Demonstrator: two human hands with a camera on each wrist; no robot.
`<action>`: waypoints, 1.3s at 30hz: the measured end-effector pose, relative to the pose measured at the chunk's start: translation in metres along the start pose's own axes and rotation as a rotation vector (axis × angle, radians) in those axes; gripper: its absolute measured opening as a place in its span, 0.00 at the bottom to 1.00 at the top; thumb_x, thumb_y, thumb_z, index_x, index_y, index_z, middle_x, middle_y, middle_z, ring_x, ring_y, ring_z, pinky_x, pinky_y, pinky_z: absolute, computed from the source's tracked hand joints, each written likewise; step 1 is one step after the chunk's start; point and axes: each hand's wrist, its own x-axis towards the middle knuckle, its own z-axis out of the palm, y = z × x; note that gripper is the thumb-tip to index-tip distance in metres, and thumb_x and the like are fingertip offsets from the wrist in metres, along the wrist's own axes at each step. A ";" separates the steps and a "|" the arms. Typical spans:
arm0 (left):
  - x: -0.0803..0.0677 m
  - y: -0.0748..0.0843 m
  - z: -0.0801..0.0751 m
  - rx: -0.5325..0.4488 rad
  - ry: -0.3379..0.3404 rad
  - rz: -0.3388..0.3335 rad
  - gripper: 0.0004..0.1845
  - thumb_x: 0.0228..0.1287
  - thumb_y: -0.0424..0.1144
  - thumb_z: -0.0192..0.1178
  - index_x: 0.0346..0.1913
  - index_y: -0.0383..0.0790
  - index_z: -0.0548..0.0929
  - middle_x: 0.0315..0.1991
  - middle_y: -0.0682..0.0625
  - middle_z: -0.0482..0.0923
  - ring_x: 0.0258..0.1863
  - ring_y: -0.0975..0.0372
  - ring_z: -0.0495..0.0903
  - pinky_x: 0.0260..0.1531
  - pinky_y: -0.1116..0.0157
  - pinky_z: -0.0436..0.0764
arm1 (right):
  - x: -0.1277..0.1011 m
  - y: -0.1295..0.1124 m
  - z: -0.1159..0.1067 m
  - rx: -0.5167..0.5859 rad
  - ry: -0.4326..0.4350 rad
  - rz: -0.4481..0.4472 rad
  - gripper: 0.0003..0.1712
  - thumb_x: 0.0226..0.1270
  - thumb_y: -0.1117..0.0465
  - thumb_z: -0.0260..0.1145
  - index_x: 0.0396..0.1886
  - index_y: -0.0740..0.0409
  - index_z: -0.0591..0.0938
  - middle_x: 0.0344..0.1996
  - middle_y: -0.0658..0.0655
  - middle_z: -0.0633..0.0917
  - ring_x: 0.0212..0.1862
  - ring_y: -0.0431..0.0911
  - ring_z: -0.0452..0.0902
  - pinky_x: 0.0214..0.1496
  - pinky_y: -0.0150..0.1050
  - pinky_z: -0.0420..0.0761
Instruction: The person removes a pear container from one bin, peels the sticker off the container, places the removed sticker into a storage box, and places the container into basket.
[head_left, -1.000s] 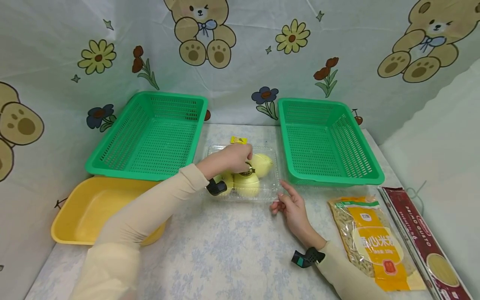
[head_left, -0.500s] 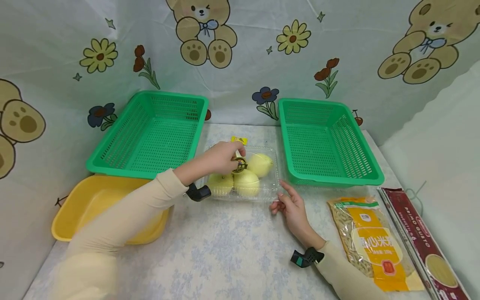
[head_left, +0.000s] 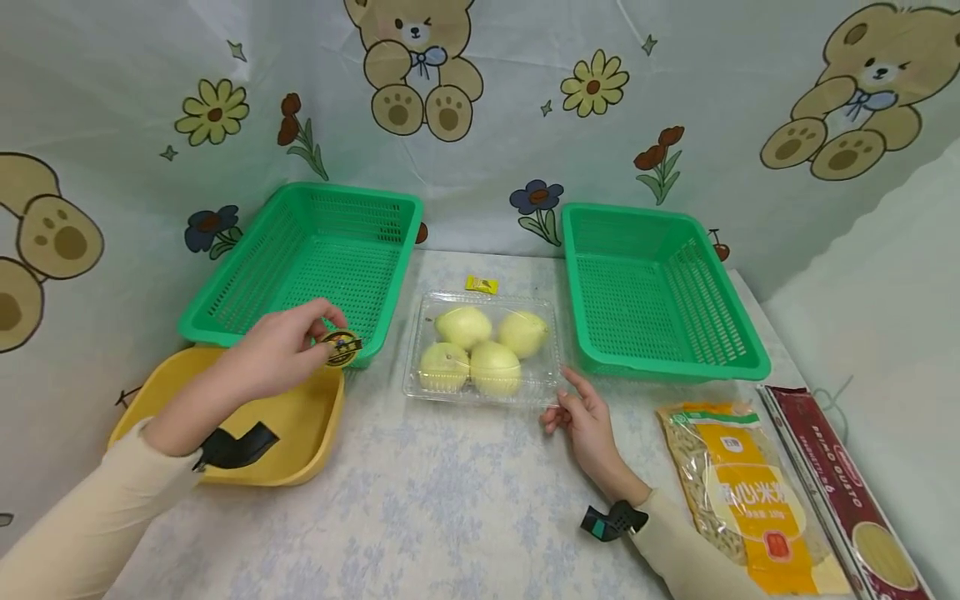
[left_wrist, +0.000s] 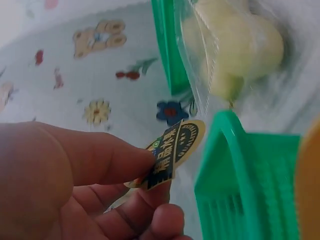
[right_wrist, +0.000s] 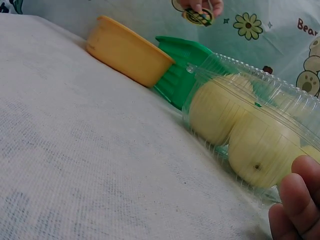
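Both arms wore long, close-fitting cream sleeves that ended at the wrists, leaving the left hand (head_left: 281,354) and right hand (head_left: 590,422) bare. Just behind each hand sat a small black wrist-mounted device; the right one showed what looked like a teal patch.

the sticker (left_wrist: 172,152) pinched at the left hand (left_wrist: 75,185) fingertips shows blurred, unreadable print; beyond the right hand (right_wrist: 297,200) fingertips, the clear box (right_wrist: 250,120) is cut off.
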 end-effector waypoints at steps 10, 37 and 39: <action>-0.065 -0.072 0.012 -0.067 0.110 -0.159 0.15 0.70 0.31 0.59 0.57 0.30 0.75 0.39 0.42 0.79 0.31 0.65 0.73 0.30 0.70 0.74 | 0.000 0.001 -0.002 0.007 0.013 0.015 0.31 0.81 0.68 0.46 0.78 0.72 0.54 0.18 0.44 0.85 0.22 0.35 0.80 0.27 0.28 0.81; -0.081 -0.125 0.039 0.086 0.005 -0.401 0.17 0.70 0.38 0.60 0.54 0.29 0.77 0.36 0.37 0.82 0.31 0.51 0.78 0.28 0.64 0.70 | 0.001 0.002 -0.002 -0.001 -0.007 -0.013 0.31 0.81 0.67 0.47 0.78 0.73 0.54 0.19 0.44 0.85 0.23 0.35 0.80 0.27 0.28 0.81; -0.082 -0.125 0.040 0.090 0.015 -0.403 0.18 0.71 0.39 0.60 0.54 0.28 0.77 0.36 0.37 0.82 0.32 0.51 0.78 0.29 0.63 0.70 | 0.001 0.002 -0.002 -0.002 -0.010 -0.014 0.31 0.81 0.67 0.47 0.78 0.73 0.54 0.19 0.44 0.85 0.23 0.35 0.81 0.27 0.28 0.82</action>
